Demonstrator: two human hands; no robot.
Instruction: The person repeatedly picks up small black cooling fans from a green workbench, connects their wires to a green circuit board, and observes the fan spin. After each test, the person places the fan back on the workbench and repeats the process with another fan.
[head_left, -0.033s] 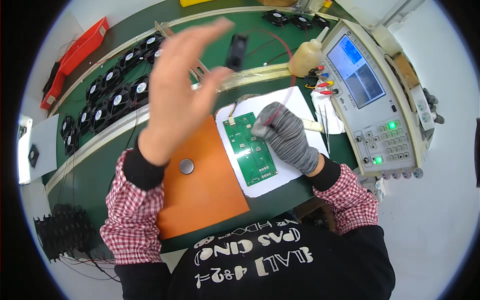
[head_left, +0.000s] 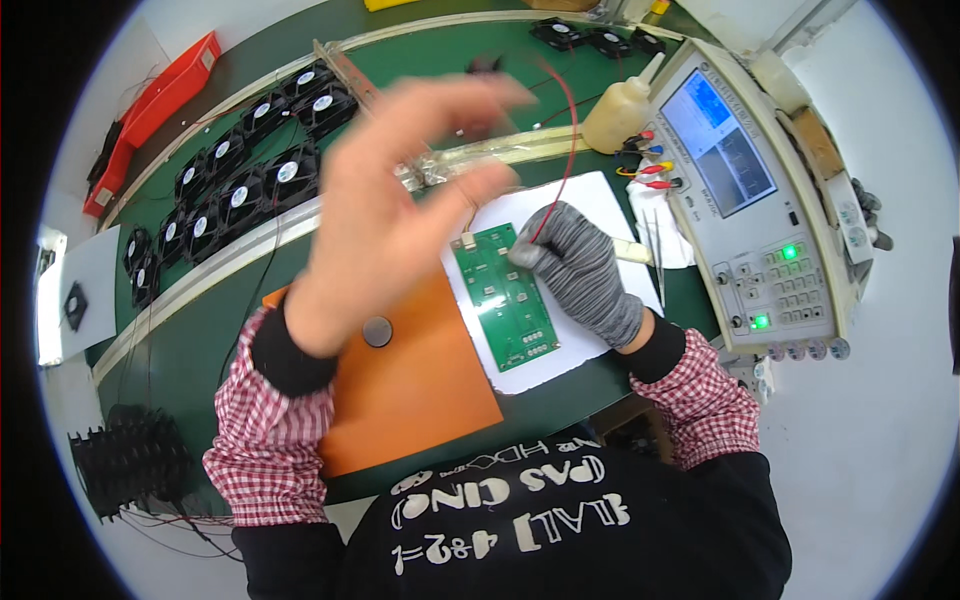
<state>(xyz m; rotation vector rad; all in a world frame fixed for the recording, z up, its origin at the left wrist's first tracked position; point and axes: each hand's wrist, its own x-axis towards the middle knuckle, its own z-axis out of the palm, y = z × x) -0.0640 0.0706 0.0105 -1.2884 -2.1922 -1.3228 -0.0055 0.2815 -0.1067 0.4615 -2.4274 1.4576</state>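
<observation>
My left hand (head_left: 400,195) is bare, raised above the bench and smeared by motion, its thumb and fingers apart. Behind its fingers a small black fan (head_left: 485,64) is partly hidden; I cannot tell whether they touch. In a striped grey glove, my right hand (head_left: 580,265) is closed in a pinch on a red wire (head_left: 573,130) that arches up toward the fan. The pinching fingertips are over the upper right edge of a green circuit board (head_left: 508,305). That board lies on a white sheet (head_left: 590,350) and has a white connector (head_left: 468,241) at its top corner.
An orange mat (head_left: 420,400) with a round metal disc (head_left: 377,331) lies left of the board. Rows of black fans (head_left: 240,195) stand far left, near a red bin (head_left: 160,110). Rightward are a squeeze bottle (head_left: 615,115), tweezers (head_left: 655,240) and a test instrument (head_left: 740,200).
My left hand has moved to the right and slightly nearer, covering more of the black fan. The red wire's arch has shifted, and my right hand has hardly moved.
</observation>
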